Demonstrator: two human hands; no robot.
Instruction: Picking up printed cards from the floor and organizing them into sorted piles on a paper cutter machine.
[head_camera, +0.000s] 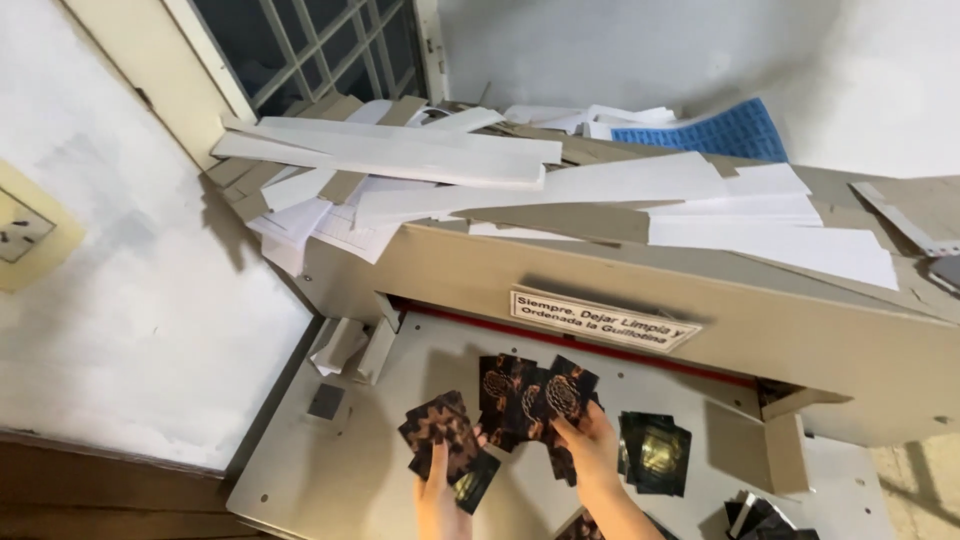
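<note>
Hands low in the frame, both busy with dark patterned cards on the pale counter (340, 470) of a paper guillotine. Left hand (440, 490) comes up from the bottom edge, fingers (432, 462) closed around a fanned clutch of dark cards (440, 425). Right hand (592, 450) sits just beside it, fingers (572, 424) pinching a second fan of cards (530, 390), gold round motifs showing, right in front of the red strip (560, 345) under the cutter housing (700, 310). More cards lie loose: a stack (655, 450) near the right hand and another pile (760, 515) at the bottom edge. White and brown paper offcuts (450, 165) are heaped on top of the machine, with a blue sheet (720, 132) behind them. White label (600, 320) on the housing front.
</note>
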